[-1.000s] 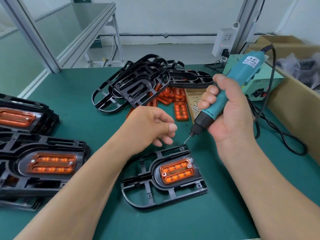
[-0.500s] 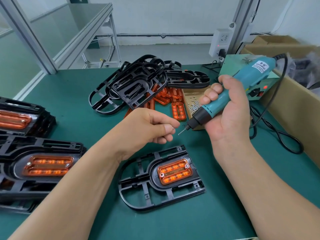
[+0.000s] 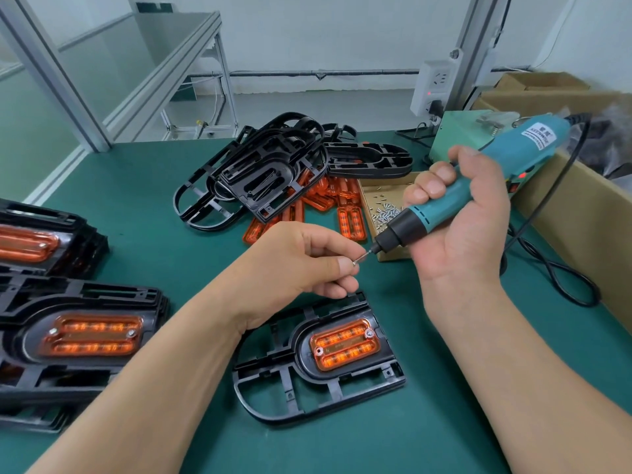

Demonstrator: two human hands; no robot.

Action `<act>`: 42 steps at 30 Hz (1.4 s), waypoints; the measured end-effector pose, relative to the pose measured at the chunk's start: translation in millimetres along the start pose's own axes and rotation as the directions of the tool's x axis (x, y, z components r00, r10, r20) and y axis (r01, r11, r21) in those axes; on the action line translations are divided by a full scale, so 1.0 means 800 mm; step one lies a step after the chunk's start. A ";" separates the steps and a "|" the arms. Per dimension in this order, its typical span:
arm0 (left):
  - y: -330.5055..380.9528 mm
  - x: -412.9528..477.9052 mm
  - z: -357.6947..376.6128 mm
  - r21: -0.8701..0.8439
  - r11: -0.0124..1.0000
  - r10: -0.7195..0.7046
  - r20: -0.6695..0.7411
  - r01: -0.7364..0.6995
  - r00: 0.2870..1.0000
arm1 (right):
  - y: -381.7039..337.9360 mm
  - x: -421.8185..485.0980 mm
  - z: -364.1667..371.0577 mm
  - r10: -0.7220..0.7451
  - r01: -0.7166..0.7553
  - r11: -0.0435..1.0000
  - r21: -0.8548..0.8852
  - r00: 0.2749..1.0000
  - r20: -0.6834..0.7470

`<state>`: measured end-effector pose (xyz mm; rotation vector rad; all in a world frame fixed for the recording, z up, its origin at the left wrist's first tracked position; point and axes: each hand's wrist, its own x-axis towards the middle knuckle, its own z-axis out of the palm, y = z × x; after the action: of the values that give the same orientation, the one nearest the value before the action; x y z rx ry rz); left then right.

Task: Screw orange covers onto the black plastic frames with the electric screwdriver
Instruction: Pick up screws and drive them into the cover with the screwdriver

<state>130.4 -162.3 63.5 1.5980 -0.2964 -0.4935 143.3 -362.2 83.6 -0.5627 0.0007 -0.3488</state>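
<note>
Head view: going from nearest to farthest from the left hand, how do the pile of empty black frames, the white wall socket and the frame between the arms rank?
1. The frame between the arms, on the table just under the left hand.
2. The pile of empty black frames, beyond the hand across the table.
3. The white wall socket, far back on the right.

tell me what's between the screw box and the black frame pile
Loose orange covers lie between the screw box and the frame pile, shown in the head view.

Screwdriver bit (image 3: 364, 257) now against the screw (image 3: 356, 263).
</note>
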 end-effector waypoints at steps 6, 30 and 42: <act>0.002 0.001 0.001 -0.046 0.999 -0.006 -0.001 0.006 1.000 | 0.001 0.000 0.001 -0.005 0.005 1.000 -0.015 1.000 -0.011; 0.001 -0.001 0.009 0.420 0.897 0.236 -0.191 -0.138 0.953 | 0.012 -0.003 0.000 -0.092 0.077 0.977 -0.199 0.993 -0.068; 0.009 -0.004 0.002 0.432 0.888 0.230 -0.115 -0.160 0.966 | 0.009 -0.004 0.005 -0.091 0.105 0.980 -0.168 0.992 0.087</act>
<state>127.1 -163.0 71.0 1.9900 -0.4570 -0.1408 142.6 -353.8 82.9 -0.7494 -0.0736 -0.4250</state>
